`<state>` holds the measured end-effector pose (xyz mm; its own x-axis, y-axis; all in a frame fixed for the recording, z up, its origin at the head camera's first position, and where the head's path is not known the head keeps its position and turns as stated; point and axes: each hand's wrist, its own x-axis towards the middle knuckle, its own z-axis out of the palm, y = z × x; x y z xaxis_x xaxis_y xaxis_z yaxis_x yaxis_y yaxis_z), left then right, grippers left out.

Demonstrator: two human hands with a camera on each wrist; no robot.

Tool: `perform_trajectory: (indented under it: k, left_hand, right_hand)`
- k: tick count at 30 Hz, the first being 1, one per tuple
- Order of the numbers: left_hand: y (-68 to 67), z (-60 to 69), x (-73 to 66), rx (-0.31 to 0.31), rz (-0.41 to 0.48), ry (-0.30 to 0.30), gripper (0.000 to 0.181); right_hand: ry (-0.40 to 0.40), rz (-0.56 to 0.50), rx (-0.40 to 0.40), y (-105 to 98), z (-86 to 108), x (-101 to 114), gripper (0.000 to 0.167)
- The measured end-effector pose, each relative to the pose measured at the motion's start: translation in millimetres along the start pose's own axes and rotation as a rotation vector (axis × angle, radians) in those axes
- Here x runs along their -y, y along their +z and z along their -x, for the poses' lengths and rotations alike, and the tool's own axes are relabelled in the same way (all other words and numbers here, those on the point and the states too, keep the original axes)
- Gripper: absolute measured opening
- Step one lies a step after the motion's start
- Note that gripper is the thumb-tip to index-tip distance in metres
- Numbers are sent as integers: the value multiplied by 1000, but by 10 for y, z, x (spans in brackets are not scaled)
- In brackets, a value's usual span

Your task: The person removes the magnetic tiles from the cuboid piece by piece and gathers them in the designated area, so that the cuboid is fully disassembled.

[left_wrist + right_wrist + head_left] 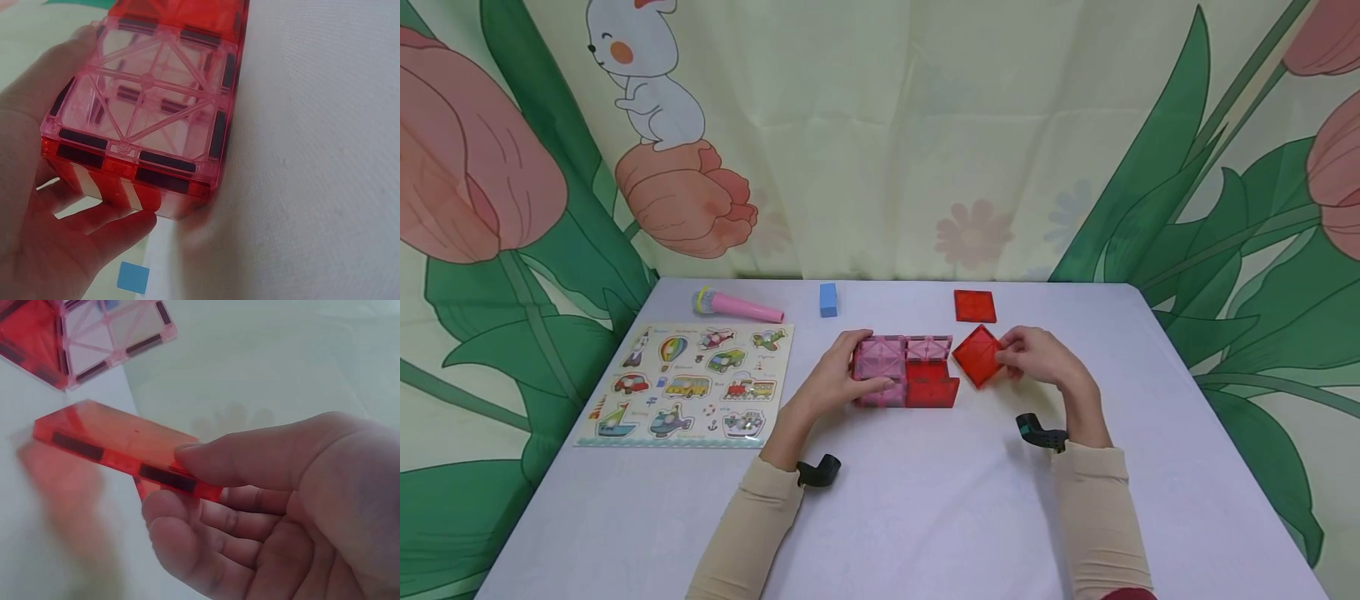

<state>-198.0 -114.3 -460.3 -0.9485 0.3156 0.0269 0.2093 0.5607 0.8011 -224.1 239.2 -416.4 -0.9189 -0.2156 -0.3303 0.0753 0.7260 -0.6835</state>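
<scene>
A box-like build of pink and red magnetic tiles point(880, 358) stands in the middle of the table. My left hand point(827, 379) grips its left end; in the left wrist view, fingers curl around the red side below a pink see-through top tile point(147, 81). To the right, my right hand point(1043, 358) pinches a loose red square magnetic tile point(976, 357) by one corner, between thumb and fingers. That tile point(119, 440) is tilted and apart from the build in the right wrist view. Behind it, another red square tile point(975, 306) lies flat.
A picture board with vehicles point(688, 392) lies on the left of the white table point(925, 517). Beyond it is a pink toy microphone point(741, 307), and a small blue block point(828, 300) stands near the back edge. A printed curtain point(865, 150) hangs behind the table.
</scene>
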Motion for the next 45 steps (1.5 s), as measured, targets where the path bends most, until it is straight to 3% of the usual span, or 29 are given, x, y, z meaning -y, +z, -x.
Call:
perform_trajectory:
  k: [12, 25, 36, 45]
  left_hand:
    - [-8, 3, -4, -9, -3, 16, 95]
    - [-1, 12, -36, -5, 5, 5, 92]
    - [5, 5, -19, -9, -4, 25, 94]
    - [-4, 17, -28, -7, 1, 11, 94]
  right_hand:
    - [17, -75, -203, -63, -30, -104, 44]
    - [93, -180, -439, -130, -173, -240, 50]
    - [164, -158, -461, -331, -393, -454, 53]
    - [249, -203, -450, -319, -572, -580, 53]
